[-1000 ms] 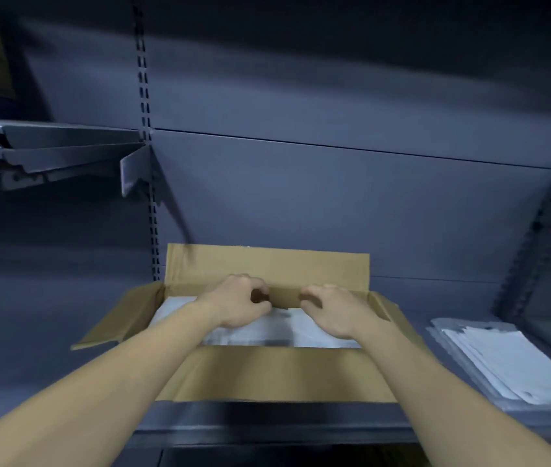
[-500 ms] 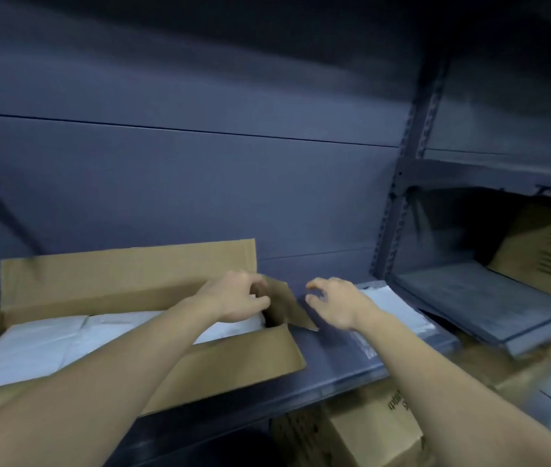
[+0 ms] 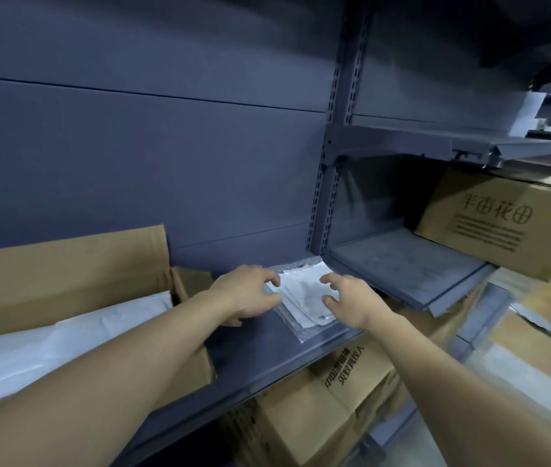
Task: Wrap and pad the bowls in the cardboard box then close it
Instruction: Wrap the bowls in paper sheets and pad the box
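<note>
both hands spread — left hand [image 3: 247, 294], right hand [image 3: 351, 299] — over paper stack [image 3: 304, 294], cardboard box [image 3: 65, 298] leftward

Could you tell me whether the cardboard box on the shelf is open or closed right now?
Open. The cardboard box has its back flap standing upright, and white wrapping shows inside.

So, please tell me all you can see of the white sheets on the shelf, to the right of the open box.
The white sheets are a small loose stack, thin and slightly crumpled, like paper or foam wrap. They lie flat on a clear bubble-wrap sheet on the grey shelf, near the back panel, edges fanned unevenly. The left hand touches the stack's left edge; the right hand reaches over its right side, fingers spread and open. Nothing is lifted yet.
</note>
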`<state>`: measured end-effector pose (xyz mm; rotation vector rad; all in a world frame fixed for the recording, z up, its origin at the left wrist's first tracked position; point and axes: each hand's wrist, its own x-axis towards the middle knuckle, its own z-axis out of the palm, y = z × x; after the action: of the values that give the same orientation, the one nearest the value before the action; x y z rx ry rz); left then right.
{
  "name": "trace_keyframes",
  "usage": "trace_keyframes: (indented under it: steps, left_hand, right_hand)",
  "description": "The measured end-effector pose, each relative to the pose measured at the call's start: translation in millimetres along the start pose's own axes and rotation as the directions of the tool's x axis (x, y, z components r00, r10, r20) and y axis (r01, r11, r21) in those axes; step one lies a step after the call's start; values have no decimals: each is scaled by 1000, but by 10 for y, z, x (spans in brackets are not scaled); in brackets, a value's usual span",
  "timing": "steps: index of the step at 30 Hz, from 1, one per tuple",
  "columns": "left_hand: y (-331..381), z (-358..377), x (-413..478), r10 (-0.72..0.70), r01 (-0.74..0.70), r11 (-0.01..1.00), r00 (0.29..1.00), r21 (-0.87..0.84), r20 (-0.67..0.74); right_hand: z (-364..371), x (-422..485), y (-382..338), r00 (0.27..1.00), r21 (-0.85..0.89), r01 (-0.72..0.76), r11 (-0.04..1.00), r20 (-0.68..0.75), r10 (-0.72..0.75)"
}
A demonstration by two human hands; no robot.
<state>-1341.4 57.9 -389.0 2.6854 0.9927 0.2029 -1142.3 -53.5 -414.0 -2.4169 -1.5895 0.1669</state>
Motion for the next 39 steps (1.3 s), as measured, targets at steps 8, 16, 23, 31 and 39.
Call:
trace_keyframes:
  steps: [8, 16, 23, 31, 39]
  left_hand:
    - [281, 454, 437, 100, -102, 995, 993, 25, 61]
    - [250, 745, 567, 111, -116, 993, 985, 30, 133]
    - [274, 694, 557, 96, -97, 995, 992, -2, 86]
    - [269, 419, 415, 88, -95, 993, 990, -63, -112]
    - [279, -52, 10, 92, -194, 959, 902, -206, -422]
  right_hand:
    - [381, 93, 369, 1000, -9, 22, 1000, -15, -22]
    - [612, 152, 369, 987, 11, 108, 994, -118, -106]
    - [546, 170, 309, 956, 117, 170, 979, -260, -135]
    - [91, 93, 17, 858, 129, 264, 956, -484, -171]
    - [-332, -129, -443, 734, 94, 390, 916, -632, -248]
